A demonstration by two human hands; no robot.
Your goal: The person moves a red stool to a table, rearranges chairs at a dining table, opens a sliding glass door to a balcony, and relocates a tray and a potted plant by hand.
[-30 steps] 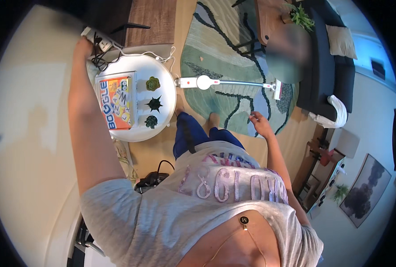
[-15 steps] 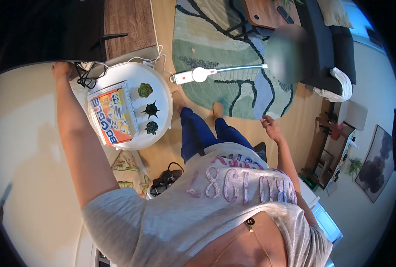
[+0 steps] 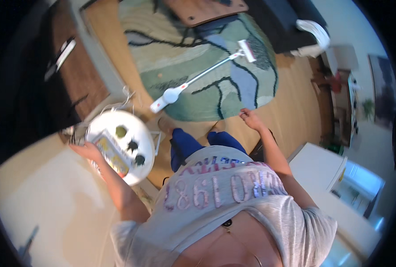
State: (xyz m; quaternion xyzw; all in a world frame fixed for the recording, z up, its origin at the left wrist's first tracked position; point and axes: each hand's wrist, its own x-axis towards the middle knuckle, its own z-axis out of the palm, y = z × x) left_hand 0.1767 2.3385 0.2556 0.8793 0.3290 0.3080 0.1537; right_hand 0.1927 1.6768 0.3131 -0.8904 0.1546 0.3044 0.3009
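Observation:
My left hand is over the left edge of a round white side table, its fingers stretched out and nothing held. Partly behind that hand and forearm lies a stack of a colourful game box and flat items. Three small succulents stand in a row beside the stack: a light green one, a dark spiky one and another dark one. My right hand hangs in the air to the right, above the wooden floor. Its fingers are loosely curled together, with nothing in them.
A white stick vacuum lies across the green patterned rug ahead. A wooden cabinet and dark screen stand left, with white and black cables near the side table. Beyond are a wooden table and a dark sofa.
My left hand has come back from behind the screen's edge near the cables, its arm now bent. The view has shifted, bringing the vacuum's floor head into sight. My right hand stays empty.

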